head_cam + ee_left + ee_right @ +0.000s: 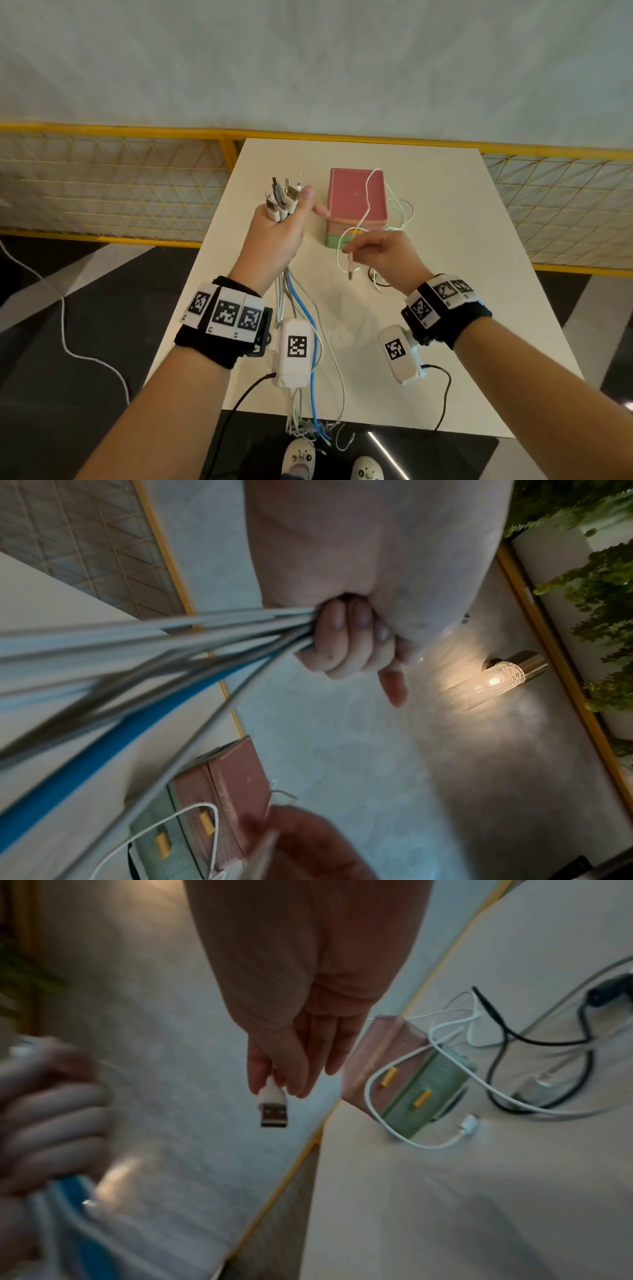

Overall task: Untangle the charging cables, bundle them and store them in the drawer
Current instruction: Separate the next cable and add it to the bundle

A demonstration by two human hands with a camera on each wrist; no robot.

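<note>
My left hand (277, 229) is raised over the table's left side and grips a bunch of cables (298, 308), white, grey and one blue; their USB plugs (282, 198) stick up above the fist. In the left wrist view the fingers (342, 637) curl round the strands (171, 642). My right hand (380, 251) pinches the white USB-A plug (272, 1107) of a thin white cable (368, 195), which loops up over the small drawer box (356, 202), pink above and green below. Both drawers (421, 1096) look closed.
The white table (445, 308) ends at a yellow mesh railing (102, 185) behind. A black cable (503, 1053) and another white lead with a small plug (469, 1121) lie to the right of the box. The held cables' tails hang off the table's near edge (315, 428).
</note>
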